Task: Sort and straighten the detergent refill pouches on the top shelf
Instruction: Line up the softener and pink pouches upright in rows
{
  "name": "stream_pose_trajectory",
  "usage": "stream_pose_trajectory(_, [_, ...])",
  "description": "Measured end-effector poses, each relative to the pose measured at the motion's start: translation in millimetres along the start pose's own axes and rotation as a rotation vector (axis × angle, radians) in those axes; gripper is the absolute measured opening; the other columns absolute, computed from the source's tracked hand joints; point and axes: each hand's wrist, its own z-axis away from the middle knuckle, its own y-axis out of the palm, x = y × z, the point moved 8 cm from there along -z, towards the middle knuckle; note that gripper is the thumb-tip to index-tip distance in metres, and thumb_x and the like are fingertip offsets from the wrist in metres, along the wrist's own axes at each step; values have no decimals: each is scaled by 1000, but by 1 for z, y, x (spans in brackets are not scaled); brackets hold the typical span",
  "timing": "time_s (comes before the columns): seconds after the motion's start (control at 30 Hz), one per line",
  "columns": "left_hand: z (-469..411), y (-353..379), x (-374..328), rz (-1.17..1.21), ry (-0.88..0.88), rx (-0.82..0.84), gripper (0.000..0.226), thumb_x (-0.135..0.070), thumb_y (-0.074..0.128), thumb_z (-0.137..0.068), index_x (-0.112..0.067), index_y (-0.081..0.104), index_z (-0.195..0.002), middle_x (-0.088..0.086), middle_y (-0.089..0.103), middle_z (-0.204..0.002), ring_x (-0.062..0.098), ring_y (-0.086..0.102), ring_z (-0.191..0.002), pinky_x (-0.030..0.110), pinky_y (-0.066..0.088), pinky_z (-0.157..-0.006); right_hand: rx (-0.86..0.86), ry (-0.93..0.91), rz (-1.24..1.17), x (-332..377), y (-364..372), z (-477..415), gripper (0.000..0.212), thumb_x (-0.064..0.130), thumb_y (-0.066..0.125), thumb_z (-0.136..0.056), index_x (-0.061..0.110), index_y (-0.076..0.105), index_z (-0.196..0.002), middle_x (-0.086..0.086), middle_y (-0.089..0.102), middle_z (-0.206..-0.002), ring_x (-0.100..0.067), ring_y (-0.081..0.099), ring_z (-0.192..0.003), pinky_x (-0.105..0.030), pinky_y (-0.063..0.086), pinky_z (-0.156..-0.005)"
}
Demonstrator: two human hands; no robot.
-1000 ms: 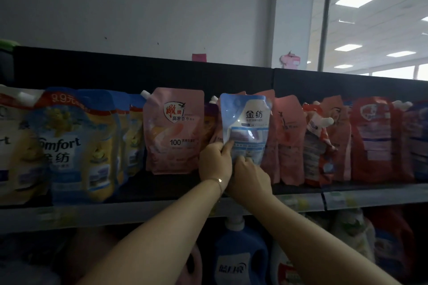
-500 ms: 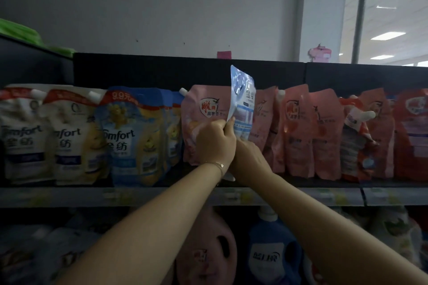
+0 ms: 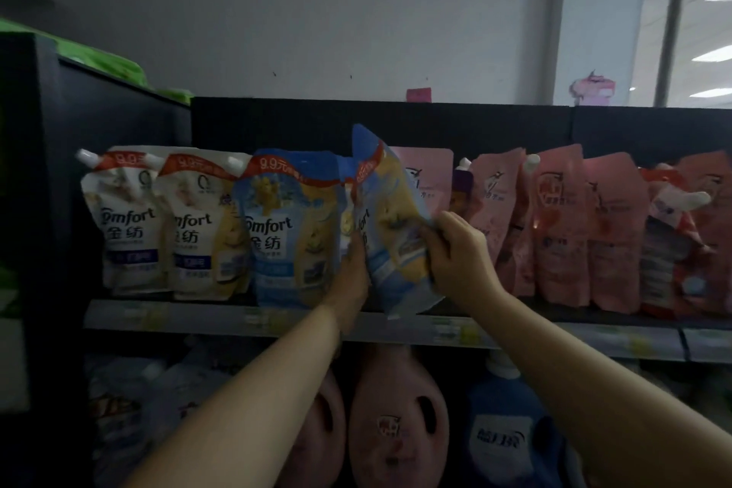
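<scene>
Two bare forearms are raised from the lower edge toward the grey-edged top shelf (image 3: 198, 316). Between the hands a blue-and-yellow plastic refill pouch (image 3: 390, 218) is held. It is tilted with its top leaning left, and its lower corner hangs over the shelf's front edge. Its right edge is gripped by the right hand (image 3: 461, 259), whose fingers are curled close together round it. The left hand (image 3: 350, 281) is set against the pouch's left edge. Its fingers are pushed up between this pouch and a standing blue Comfort pouch (image 3: 289, 238), and whether they pinch anything cannot be told. Two white Comfort pouches (image 3: 166, 226) stand further left and a row of pink pouches (image 3: 554, 226) stands to the right. Below the shelf, rounded pink plastic jugs (image 3: 396, 420) are seen. Behind the row a black back panel (image 3: 277, 123) is set against a white wall (image 3: 317, 12).
</scene>
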Motion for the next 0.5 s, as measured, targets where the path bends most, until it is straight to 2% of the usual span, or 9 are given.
stream_pose_trajectory(0.07, [4, 10, 9, 185, -124, 40, 76, -70, 32, -87, -21, 43, -143, 7, 50, -142, 28, 52, -126, 44, 41, -107, -27, 18, -22, -2, 1, 6, 40, -2, 57, -91, 18, 33, -66, 14, 33, -62, 4, 40, -57, -8, 29, -52])
stream_pose_trajectory(0.1, [4, 15, 13, 256, -162, 73, 81, -75, 38, -80, -21, 49, -140, 9, 56, -136, 28, 58, -119, 44, 44, -104, -39, 32, -34, -4, 1, 10, 39, -2, 56, -92, 16, 34, -66, 13, 33, -62, 3, 39, -56, -9, 30, -52])
stream_pose_trajectory(0.17, [13, 26, 8, 265, -176, 148, 79, -77, 44, -76, -20, 61, -128, 10, 66, -121, 25, 66, -106, 42, 47, -100, -55, 52, -56, -11, -2, 17, 41, -1, 55, -93, 20, 33, -66, 13, 33, -62, 3, 38, -56, -10, 30, -53])
stream_pose_trajectory(0.23, [14, 30, 1, 133, -105, 168, 88, -79, 45, -73, -23, 48, -140, 5, 54, -139, 25, 55, -123, 40, 38, -109, -9, 90, -17, -23, -2, 22, 40, 4, 52, -96, 26, 33, -68, 12, 36, -65, 1, 40, -59, -13, 32, -54])
stream_pose_trajectory(0.3, [11, 24, -6, -6, -3, 20, 87, -72, 42, -82, -22, 25, -151, -1, 32, -154, 23, 33, -139, 36, 25, -111, 103, 201, 69, -45, 3, 27, 26, 14, 47, -99, 20, 42, -75, 6, 42, -72, -5, 44, -65, -28, 40, -60])
stream_pose_trajectory(0.33, [9, 21, -10, -54, 63, -52, 82, -66, 42, -87, -19, 24, -151, 0, 31, -153, 23, 31, -139, 33, 26, -106, 151, 266, 107, -56, 5, 30, 23, 18, 45, -100, 16, 44, -77, 4, 45, -76, -13, 47, -69, -37, 41, -64])
stream_pose_trajectory(0.4, [6, 21, -11, -74, 117, -137, 73, -59, 48, -89, -13, 32, -144, 6, 43, -142, 24, 41, -129, 28, 31, -94, 191, 332, 137, -69, 5, 32, 25, 21, 42, -101, 17, 41, -76, 2, 46, -79, -20, 48, -72, -40, 41, -67])
stream_pose_trajectory(0.43, [4, 22, -13, -46, 165, -169, 72, -57, 53, -88, -12, 35, -140, 9, 47, -138, 25, 46, -124, 28, 35, -93, 198, 349, 155, -72, 5, 31, 25, 21, 41, -102, 17, 41, -77, 0, 47, -81, -22, 48, -73, -40, 41, -67])
stream_pose_trajectory(0.5, [-1, 22, -19, -21, 276, -222, 78, -61, 60, -79, -12, 35, -135, 12, 50, -132, 26, 53, -117, 36, 45, -97, 233, 357, 221, -76, 8, 25, 20, 17, 40, -101, 15, 45, -82, -2, 50, -87, -24, 51, -79, -37, 40, -67])
